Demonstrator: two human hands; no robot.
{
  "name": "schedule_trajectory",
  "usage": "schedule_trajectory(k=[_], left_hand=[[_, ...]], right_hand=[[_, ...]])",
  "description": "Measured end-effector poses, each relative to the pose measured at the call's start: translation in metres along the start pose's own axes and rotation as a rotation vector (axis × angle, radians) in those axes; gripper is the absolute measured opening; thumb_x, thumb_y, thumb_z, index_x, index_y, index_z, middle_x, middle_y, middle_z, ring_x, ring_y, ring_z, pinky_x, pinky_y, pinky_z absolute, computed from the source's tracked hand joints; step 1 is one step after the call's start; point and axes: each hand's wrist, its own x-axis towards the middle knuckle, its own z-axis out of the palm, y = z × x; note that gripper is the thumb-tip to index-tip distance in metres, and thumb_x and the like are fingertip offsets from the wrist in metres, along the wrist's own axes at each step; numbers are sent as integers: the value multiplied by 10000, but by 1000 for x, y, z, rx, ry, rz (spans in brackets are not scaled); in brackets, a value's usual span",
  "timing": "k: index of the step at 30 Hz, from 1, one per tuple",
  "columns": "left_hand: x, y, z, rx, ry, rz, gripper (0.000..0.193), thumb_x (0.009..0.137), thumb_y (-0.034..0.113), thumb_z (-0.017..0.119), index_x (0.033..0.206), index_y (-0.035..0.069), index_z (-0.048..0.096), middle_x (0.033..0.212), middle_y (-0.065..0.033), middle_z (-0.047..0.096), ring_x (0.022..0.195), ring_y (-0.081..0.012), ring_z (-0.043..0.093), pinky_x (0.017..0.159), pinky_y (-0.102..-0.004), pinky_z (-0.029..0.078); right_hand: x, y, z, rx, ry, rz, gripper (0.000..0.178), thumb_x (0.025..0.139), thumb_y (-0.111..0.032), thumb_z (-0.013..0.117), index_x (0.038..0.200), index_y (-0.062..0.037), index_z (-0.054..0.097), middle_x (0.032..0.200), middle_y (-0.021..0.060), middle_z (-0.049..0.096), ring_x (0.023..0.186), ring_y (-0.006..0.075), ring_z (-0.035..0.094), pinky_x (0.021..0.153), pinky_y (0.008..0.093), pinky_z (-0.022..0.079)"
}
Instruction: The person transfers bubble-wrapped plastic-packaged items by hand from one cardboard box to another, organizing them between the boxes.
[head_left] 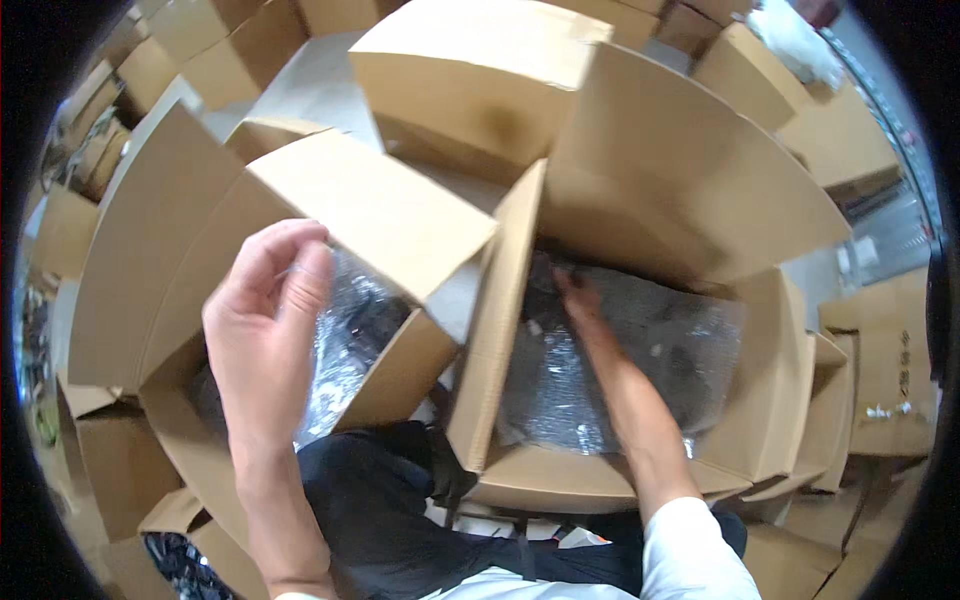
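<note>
My left hand point(265, 320) is raised over the left open carton point(400, 375). Its fingers are curled toward the thumb in a pinch; whether a small thing is between the tips I cannot make out. Below it, clear plastic wrap point(350, 310) covers dark contents in that carton. My right hand point(580, 295) reaches deep into the right open carton point(570, 478), at its far left corner. Its fingers look stretched out and rest on a sheet of clear bubble wrap point(650, 340) that lies over grey contents. Shadow partly hides these fingertips.
Tall raised flaps stand around both cartons, among them a wide back flap point(680, 170) on the right one. Another closed carton point(470, 80) stands beyond. More cartons point(840, 130) crowd both sides, with a white plastic bag point(800, 45) at the far right.
</note>
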Motion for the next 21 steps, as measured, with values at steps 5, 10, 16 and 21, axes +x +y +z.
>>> schedule_trajectory(k=[5, 10, 16, 21], left_hand=[[31, -150, -56, 236, 219, -9, 231, 948, 187, 674, 1033, -28, 689, 838, -18, 667, 765, -83, 578, 692, -257, 489], [-8, -253, -26, 610, -469, -465, 671, 849, 507, 686, 1113, -107, 630, 1157, -317, 640, 1136, -425, 613, 956, -478, 479], [-3, -236, -5, 498, -213, -511, 742, 774, 409, 786, 1257, -99, 541, 1180, -294, 641, 1168, -415, 590, 993, -420, 467], [-1, -217, -4, -176, 0, -583, 661, 736, 70, 809, 1321, -55, 528, 1088, -144, 678, 1028, -203, 636, 929, -347, 504]], right_hand=[[30, 31, -23, -346, 38, -106, 462, 863, -414, 743, 1013, 16, 669, 834, 104, 679, 731, 198, 611, 686, 372, 509], [4, 5, -27, -423, 30, -449, 427, 888, -380, 719, 1053, 10, 666, 907, 114, 694, 807, 175, 631, 728, 341, 515], [-76, -102, -35, -397, -64, -237, 440, 908, -319, 687, 1168, 31, 629, 1123, 175, 687, 1013, 264, 657, 900, 369, 505], [-158, -188, -5, -252, -39, -749, 162, 928, -89, 651, 1056, 7, 673, 1007, 64, 655, 868, 134, 616, 787, 257, 507]])
